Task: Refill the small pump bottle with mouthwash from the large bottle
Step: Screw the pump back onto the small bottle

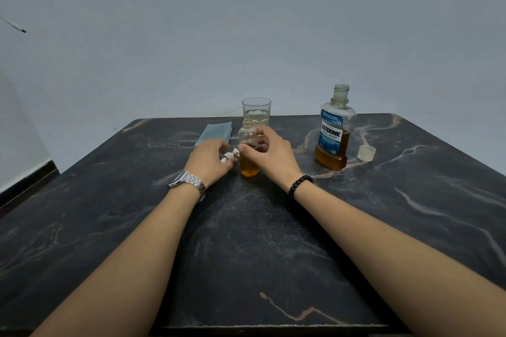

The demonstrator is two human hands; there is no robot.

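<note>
The small clear bottle (248,154) stands upright mid-table with its neck uncapped and amber mouthwash filling its lower half. My right hand (271,156) grips it around the middle with thumb and fingers. My left hand (209,161) pinches the white pump head (229,156) just left of the bottle, low over the table. The large mouthwash bottle (333,131) with a blue label stands uncapped at the right, about one third full. Its clear cap (366,152) lies on the table to its right.
A clear plastic cup (256,111) stands right behind the small bottle. A folded blue cloth (215,133) lies at the back left. The dark marble table (246,241) has its far edge near the pale wall.
</note>
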